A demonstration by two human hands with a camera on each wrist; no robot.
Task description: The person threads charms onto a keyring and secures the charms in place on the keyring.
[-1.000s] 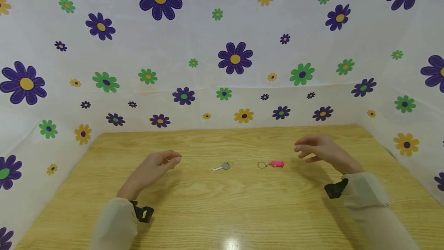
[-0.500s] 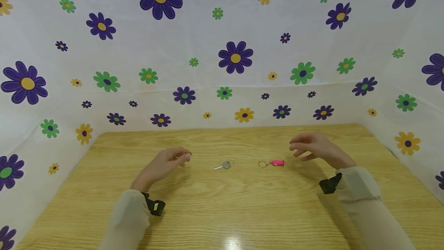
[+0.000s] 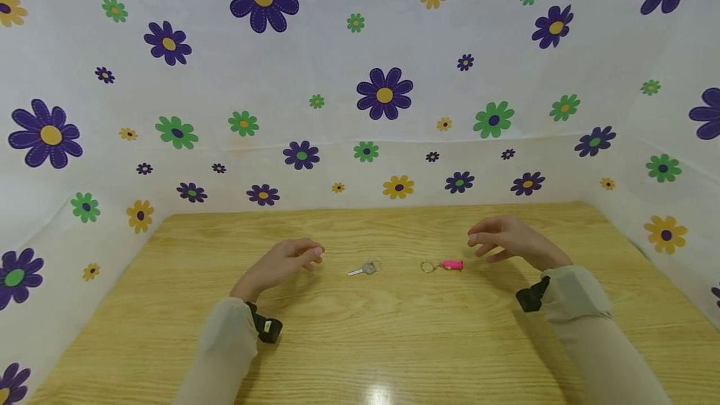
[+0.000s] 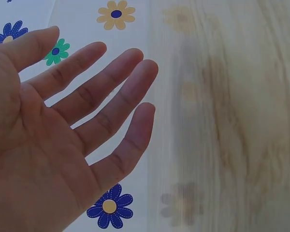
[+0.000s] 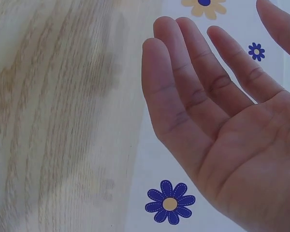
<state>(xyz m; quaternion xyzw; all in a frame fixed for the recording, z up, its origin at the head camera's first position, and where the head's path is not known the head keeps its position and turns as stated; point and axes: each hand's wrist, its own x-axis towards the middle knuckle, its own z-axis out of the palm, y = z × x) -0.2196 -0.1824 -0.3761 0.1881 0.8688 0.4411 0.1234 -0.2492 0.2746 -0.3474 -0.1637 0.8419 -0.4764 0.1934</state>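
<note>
A silver key (image 3: 364, 269) with a thin ring at its head lies flat near the middle of the wooden table (image 3: 360, 330). To its right lies a pink keychain charm (image 3: 452, 265) joined by a short chain to a metal split ring (image 3: 427, 266); key and charm are apart. My left hand (image 3: 281, 264) hovers to the left of the key, holding nothing, fingers loosely bent. My right hand (image 3: 514, 241) hangs just right of the charm, also holding nothing. Both wrist views show bare palms, the left palm (image 4: 43, 140) and the right palm (image 5: 256, 154), with fingers relaxed and spread a little.
A white cloth (image 3: 315, 49) printed with purple, green and yellow flowers stands behind the table and along both sides. Each wrist wears a black strapped camera, the left camera (image 3: 269, 329) and the right camera (image 3: 531, 296). Light glares at the table's near edge.
My left hand has moved right, nearer to the key. My right hand has shifted slightly left toward the charm. Key and charm lie where they were.
</note>
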